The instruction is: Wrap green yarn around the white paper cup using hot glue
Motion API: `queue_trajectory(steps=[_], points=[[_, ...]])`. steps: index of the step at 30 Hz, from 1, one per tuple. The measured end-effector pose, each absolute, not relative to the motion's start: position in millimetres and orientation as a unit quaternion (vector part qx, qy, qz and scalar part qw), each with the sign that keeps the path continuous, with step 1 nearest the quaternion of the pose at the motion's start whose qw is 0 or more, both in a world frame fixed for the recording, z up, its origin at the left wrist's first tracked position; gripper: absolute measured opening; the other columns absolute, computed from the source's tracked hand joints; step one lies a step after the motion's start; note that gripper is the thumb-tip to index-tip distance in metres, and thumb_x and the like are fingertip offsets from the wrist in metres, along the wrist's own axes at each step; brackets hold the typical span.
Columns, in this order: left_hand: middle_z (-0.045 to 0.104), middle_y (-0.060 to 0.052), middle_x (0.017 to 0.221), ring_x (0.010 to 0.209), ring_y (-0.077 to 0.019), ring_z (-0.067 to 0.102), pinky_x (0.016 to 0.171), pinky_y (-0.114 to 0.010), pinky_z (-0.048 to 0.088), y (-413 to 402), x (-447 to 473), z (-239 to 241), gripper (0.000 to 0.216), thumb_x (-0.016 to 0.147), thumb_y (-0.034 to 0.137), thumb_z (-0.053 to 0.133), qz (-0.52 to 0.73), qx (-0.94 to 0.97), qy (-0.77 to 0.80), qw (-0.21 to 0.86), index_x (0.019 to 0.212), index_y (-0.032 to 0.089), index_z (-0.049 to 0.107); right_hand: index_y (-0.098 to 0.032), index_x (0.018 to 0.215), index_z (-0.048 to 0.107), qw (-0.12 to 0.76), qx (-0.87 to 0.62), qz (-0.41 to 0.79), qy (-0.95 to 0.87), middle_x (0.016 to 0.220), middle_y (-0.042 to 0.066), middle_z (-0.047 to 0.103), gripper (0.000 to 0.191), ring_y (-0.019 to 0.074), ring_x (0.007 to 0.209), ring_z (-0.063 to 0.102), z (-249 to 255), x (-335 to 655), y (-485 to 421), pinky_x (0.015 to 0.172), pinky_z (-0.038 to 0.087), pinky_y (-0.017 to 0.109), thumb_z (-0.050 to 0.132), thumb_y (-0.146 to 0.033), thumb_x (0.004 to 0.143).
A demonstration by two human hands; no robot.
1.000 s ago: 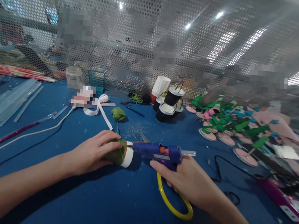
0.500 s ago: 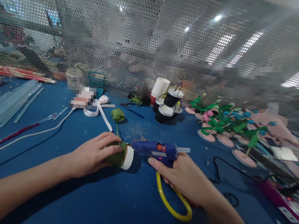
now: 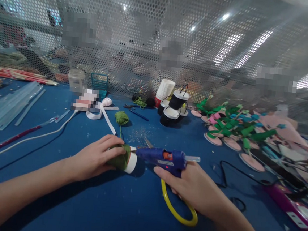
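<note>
My left hand (image 3: 106,155) is closed around a paper cup (image 3: 131,160) lying on its side, its white rim end facing right. Green yarn (image 3: 122,159) is wound round the cup's body, and a strand runs back to a small green yarn ball (image 3: 121,118). In my right hand (image 3: 191,181) is a blue hot glue gun (image 3: 163,156), with a clear glue stick (image 3: 192,158) poking out of its back and a red light on its side. Its nozzle points left at the yarn's edge near the white band; I cannot tell whether they touch.
Behind stand black-wrapped cups (image 3: 170,117) and a stack of white cups (image 3: 165,89). Paper flowers on pink discs (image 3: 251,162) crowd the right, near a purple power strip (image 3: 292,208). Glue sticks (image 3: 13,105) and white ribbon (image 3: 107,120) lie left. A yellow loop (image 3: 177,214) hangs below the gun.
The glue gun has shifted slightly right and down, and a pointed metal tip behind it shows more. My left hand and the cup have barely moved. A front flower at right has tipped.
</note>
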State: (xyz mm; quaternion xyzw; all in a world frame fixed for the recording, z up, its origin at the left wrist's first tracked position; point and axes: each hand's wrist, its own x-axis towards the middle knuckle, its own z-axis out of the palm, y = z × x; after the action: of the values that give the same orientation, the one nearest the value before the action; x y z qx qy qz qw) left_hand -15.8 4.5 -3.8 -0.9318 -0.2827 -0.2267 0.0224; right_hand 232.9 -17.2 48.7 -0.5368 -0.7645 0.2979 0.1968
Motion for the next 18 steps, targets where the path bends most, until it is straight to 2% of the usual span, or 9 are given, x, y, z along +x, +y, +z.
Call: queue_trajectory(steps=[9,13,18], points=[[0.048,-0.012,0.113,0.101,-0.0260,0.049,0.083,-0.042,0.048,6.0,-16.1,-4.7,0.045,0.072,0.013,0.065,-0.221,-0.926,-0.307,0.003,0.109,0.019,0.040,-0.020,0.073,0.064,0.201,-0.512,0.272,-0.789,0.052,-0.003,0.056,0.018,0.0148,0.054,0.053,48.2,233.9,-24.7,0.047,0.042,0.023,0.052,-0.033,0.075],[0.047,-0.013,0.114,0.103,-0.0265,0.048,0.085,-0.043,0.048,6.1,-16.6,-5.5,0.047,0.071,0.012,0.066,-0.225,-0.925,-0.307,-0.008,0.110,0.019,0.040,-0.019,0.069,0.063,0.194,-0.494,0.284,-0.799,0.057,-0.002,0.058,0.017,0.0132,0.052,0.050,49.2,234.5,-25.0,0.047,0.041,0.023,0.051,-0.031,0.075],[0.048,-0.013,0.114,0.103,-0.0266,0.048,0.085,-0.043,0.047,6.9,-16.3,-5.9,0.047,0.070,0.012,0.066,-0.226,-0.923,-0.312,-0.015,0.109,0.018,0.041,-0.019,0.067,0.061,0.192,-0.513,0.283,-0.787,0.054,-0.002,0.056,0.017,0.0131,0.051,0.049,48.7,234.5,-24.5,0.048,0.042,0.023,0.052,-0.032,0.075]])
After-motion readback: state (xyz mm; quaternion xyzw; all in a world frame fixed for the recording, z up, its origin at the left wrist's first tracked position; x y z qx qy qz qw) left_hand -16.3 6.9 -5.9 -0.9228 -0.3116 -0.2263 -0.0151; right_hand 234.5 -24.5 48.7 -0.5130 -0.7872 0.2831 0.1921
